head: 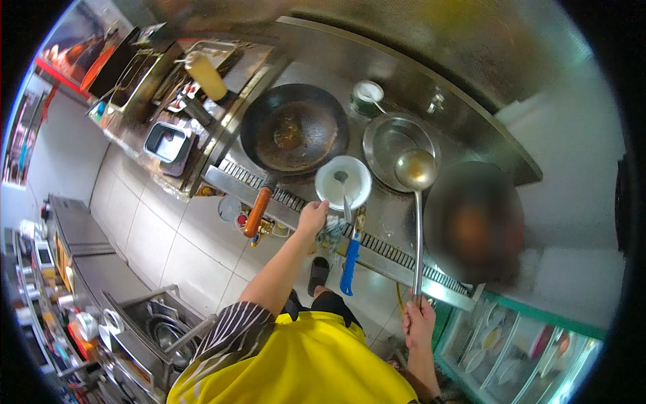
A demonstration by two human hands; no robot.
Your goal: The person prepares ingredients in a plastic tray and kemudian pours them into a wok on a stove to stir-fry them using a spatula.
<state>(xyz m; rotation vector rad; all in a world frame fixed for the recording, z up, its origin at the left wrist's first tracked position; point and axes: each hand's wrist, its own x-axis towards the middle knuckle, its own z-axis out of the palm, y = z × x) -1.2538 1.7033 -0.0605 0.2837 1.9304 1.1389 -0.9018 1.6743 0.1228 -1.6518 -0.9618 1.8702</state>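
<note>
My right hand (420, 323) is closed around the end of a long-handled metal ladle (416, 170). The ladle's bowl lies over the rim of a round steel basin (398, 136) and carries a little brownish liquid. My left hand (313, 218), fingers curled, is at the near-left rim of a white bowl (328, 186); a crumpled greenish cloth (331, 233) shows beside it. Whether the fingers grip bowl or cloth cannot be made out. A metal spoon (345, 197) leans in the white bowl. Behind the bowl sits a dark wok (323, 118) with a wooden handle (258, 212).
A blue-handled tool (349, 267) projects over the stove's slotted front edge (393, 252). Farther back is a small tub (368, 93) with a spoon. A blurred dark pan (474, 227) stands right. Left are a squeeze bottle (206, 76) and a metal container (167, 142).
</note>
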